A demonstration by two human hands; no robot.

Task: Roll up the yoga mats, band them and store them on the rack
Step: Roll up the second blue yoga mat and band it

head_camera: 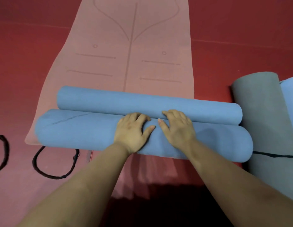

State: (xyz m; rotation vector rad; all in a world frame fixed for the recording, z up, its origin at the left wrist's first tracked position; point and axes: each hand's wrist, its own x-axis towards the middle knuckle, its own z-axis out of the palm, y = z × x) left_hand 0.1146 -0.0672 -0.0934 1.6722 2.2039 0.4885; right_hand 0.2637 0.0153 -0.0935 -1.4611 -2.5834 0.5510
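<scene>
A blue yoga mat [86, 128] lies crosswise over the near end of a flat pink mat [131, 54] that has printed guide lines. The blue mat shows as two long bulges side by side, a thinner far one [142, 102] and a thicker near one. My left hand [132, 130] and my right hand [176, 128] press on the thick bulge at its middle, close together, with their fingertips curled into the crease between the two bulges. A black band loop [52, 163] lies on the floor just left of my left forearm.
A second black loop [1, 153] is cut off by the left edge. At the right lies a rolled grey mat [265, 120] with a black band [273, 155] around it, and a pale blue roll [289, 99] beyond it. The floor [28, 63] is red.
</scene>
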